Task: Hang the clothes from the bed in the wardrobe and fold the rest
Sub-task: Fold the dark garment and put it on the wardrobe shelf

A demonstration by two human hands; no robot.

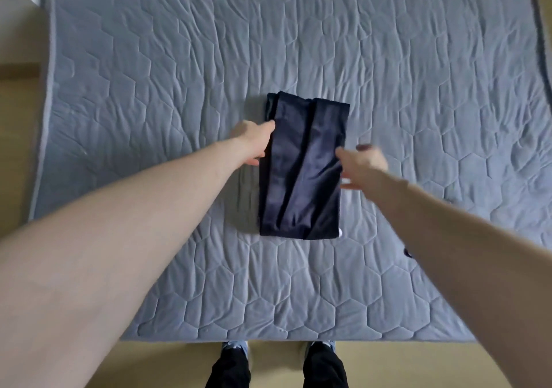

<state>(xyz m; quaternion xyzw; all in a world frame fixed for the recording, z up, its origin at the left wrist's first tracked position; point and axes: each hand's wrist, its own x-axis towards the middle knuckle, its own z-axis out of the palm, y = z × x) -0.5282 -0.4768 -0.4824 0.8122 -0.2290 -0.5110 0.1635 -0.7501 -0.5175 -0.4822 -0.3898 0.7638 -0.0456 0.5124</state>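
Note:
A dark navy garment (pixel 301 166) lies folded into a long narrow rectangle in the middle of the grey quilted bed (pixel 179 68). My left hand (pixel 252 141) is at its left edge, fingers tucked at or under the fold, so their grip is hidden. My right hand (pixel 363 165) is at the garment's right edge, blurred, with fingers spread and relaxed above the fabric. A small white tag (pixel 340 232) shows at the garment's near right corner.
The bed fills most of the view; its near edge is just above my feet (pixel 277 363) on the tan floor (pixel 167 366). A small dark object (pixel 407 252) peeks out beside my right forearm. A pale wall corner is at the upper left.

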